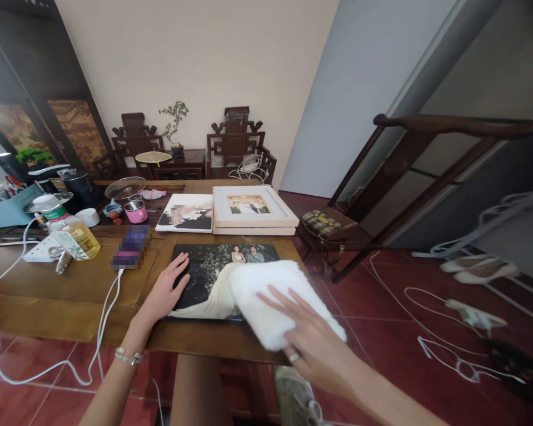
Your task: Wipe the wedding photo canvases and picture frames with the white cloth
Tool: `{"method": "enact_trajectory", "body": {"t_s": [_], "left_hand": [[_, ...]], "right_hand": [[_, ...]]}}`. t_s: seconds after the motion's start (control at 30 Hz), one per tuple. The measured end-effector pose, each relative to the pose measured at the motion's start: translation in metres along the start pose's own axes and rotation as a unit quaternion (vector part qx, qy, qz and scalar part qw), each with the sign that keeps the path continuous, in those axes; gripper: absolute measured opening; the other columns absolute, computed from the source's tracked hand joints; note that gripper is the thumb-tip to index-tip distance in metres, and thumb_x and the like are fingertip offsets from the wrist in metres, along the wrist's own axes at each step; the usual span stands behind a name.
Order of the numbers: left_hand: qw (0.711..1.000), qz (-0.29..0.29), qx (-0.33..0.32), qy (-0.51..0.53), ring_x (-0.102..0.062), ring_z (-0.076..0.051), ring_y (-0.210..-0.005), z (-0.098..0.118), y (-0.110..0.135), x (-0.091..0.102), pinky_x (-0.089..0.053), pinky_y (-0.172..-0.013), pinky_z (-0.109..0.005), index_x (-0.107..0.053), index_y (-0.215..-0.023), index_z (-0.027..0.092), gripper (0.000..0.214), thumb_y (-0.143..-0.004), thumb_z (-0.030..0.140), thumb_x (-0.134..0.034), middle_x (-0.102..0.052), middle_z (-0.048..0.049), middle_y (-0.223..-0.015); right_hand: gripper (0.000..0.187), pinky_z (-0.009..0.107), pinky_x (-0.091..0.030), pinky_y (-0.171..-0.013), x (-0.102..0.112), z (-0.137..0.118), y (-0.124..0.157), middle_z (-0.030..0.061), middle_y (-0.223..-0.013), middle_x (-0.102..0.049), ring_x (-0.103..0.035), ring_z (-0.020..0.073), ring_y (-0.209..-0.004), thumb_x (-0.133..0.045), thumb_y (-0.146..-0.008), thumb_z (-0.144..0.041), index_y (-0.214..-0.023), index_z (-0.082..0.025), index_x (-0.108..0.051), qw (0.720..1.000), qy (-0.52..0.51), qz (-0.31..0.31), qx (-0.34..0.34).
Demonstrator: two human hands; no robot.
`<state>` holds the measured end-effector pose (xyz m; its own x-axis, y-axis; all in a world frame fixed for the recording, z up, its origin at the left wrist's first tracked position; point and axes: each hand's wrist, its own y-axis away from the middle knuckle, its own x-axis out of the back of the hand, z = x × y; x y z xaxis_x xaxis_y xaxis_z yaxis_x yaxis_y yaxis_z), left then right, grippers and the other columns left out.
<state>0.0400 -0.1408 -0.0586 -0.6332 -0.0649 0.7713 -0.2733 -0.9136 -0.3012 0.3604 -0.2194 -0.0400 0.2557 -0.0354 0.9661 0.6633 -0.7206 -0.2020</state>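
The right hand is laid flat, fingers spread, on a folded white cloth, which is pressed onto the right part of a large photo print. The left hand is rested open on the print's left edge. The print is laid at the near edge of the table. Wiping is judged to be in hand. For the uncovered left part, steady bracing is called for.

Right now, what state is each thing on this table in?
Photo print: flat on the table, partly covered.
White towel: folded, lying on the photo print.
Left hand: open, flat on the photo print.
Right hand: open, pressing the white towel.
Framed photo: lying face up.
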Motion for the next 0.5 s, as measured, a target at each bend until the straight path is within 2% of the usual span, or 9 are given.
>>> {"method": "enact_trajectory", "body": {"t_s": [0.1,0.23,0.37,0.43,0.5], "left_hand": [[1.000,0.002,-0.003,-0.001,-0.033,-0.022,-0.139,-0.001,0.000,-0.001,-0.025,-0.115,-0.045,-0.049,-0.134,0.015,0.046,-0.095,0.037,-0.040,-0.041,-0.0102,-0.147],[1.000,0.001,-0.005,-0.002,-0.034,-0.022,-0.139,-0.001,0.001,-0.001,-0.026,-0.115,-0.044,-0.049,-0.134,0.014,0.047,-0.094,0.037,-0.040,-0.041,-0.0110,-0.147],[1.000,0.004,-0.003,0.003,-0.034,-0.022,-0.139,-0.001,0.001,0.000,-0.026,-0.115,-0.045,-0.049,-0.134,0.015,0.046,-0.094,0.036,-0.041,-0.042,-0.0103,-0.147],[1.000,0.001,-0.002,0.005,-0.034,-0.022,-0.139,0.000,0.001,0.000,-0.026,-0.115,-0.045,-0.049,-0.134,0.016,0.045,-0.094,0.036,-0.041,-0.042,-0.0097,-0.147],[1.000,-0.001,-0.001,0.006,-0.033,-0.022,-0.139,0.000,0.000,0.001,-0.025,-0.115,-0.045,-0.049,-0.134,0.016,0.045,-0.094,0.035,-0.041,-0.042,-0.0096,-0.147]], "right_hand": [[0.027,0.057,-0.027,-0.109,0.004,0.030,-0.012,0.0139,-0.144,-0.043,-0.027,0.0341,-0.138,-0.045,-0.071,-0.008,-0.073,-0.013,-0.071,0.997,0.035,0.004,-0.063],[0.033,0.057,-0.027,-0.109,0.006,0.048,-0.058,0.0143,-0.145,-0.041,-0.027,0.0356,-0.138,-0.044,-0.079,-0.010,-0.096,-0.010,-0.071,0.992,0.048,-0.022,-0.116],[0.037,0.061,-0.024,-0.107,0.004,0.035,-0.104,0.0150,-0.146,-0.039,-0.025,0.0378,-0.138,-0.045,-0.080,-0.013,-0.109,-0.010,-0.068,0.990,0.044,-0.037,-0.126],[0.037,0.062,-0.021,-0.108,0.001,0.017,-0.110,0.0145,-0.147,-0.038,-0.023,0.0384,-0.138,-0.047,-0.079,-0.014,-0.109,-0.011,-0.069,0.993,0.028,-0.045,-0.102],[0.034,0.061,-0.015,-0.111,-0.002,-0.005,-0.101,0.0134,-0.149,-0.035,-0.019,0.0389,-0.139,-0.050,-0.076,-0.015,-0.102,-0.013,-0.072,0.997,-0.001,-0.054,-0.058]]}}
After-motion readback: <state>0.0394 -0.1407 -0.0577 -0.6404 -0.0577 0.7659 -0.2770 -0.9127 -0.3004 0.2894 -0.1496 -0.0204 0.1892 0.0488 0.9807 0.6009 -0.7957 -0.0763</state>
